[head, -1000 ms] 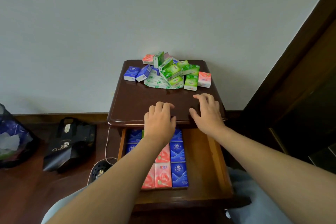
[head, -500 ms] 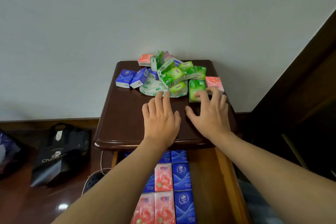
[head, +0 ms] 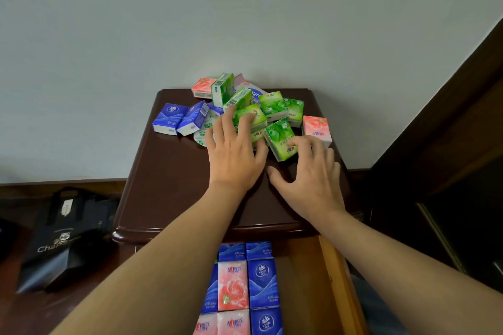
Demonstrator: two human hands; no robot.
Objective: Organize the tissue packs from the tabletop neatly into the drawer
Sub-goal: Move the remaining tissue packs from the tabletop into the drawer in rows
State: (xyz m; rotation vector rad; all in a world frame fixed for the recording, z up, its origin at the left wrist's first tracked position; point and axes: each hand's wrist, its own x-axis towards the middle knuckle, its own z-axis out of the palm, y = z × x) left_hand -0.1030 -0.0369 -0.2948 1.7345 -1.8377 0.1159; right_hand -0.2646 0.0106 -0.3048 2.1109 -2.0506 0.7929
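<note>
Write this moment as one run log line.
left hand: on green pack | right hand: touching green pack | drawer: open, partly filled

Left hand [head: 234,155], right hand [head: 310,174]: palms down, fingers spread, arms outstretched.

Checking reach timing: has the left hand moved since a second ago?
Yes. The left hand has gone from the front edge of the tabletop toward the wall; its fingers now rest on a green tissue pack in the pile.

tabletop [head: 174,185] front bare, pile [head: 275,109] blocks rear
</note>
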